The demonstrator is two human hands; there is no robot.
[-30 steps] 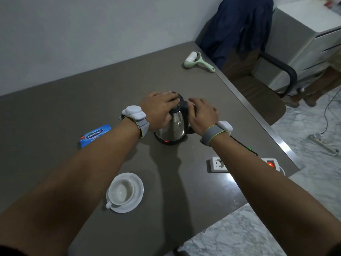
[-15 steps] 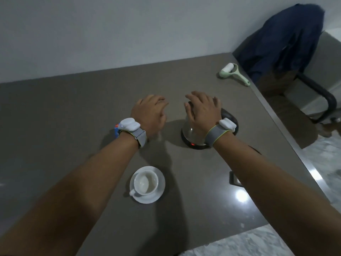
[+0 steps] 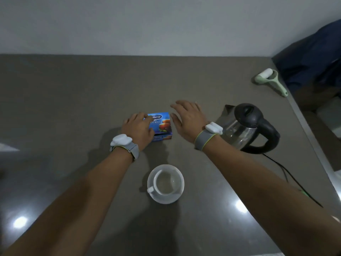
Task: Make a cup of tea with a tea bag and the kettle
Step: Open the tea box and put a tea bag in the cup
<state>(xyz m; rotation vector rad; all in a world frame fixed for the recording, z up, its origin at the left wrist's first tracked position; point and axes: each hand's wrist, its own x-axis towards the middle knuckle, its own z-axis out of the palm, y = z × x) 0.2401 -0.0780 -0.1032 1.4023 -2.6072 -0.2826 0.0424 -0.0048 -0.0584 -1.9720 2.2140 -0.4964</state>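
On the table (image 3: pixel 55 100), the left hand (image 3: pixel 137 127) grips the tea box (image 3: pixel 161 124) as the right hand (image 3: pixel 188 119), fingers spread, nears its flap, best opened steadily, with cup (image 3: pixel 165 182) and kettle (image 3: pixel 247 126) waiting.

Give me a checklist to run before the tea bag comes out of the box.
1. Left hand on the blue tea box: ok, fingers curl over its left side.
2. Right hand free: ok, open beside the box, holding nothing.
3. Box open: cannot tell.
4. Cup upright on its saucer: ok, and no tea bag in it.
5. Kettle clear of the hands: ok, standing to the right.
6. Water hot: cannot tell.
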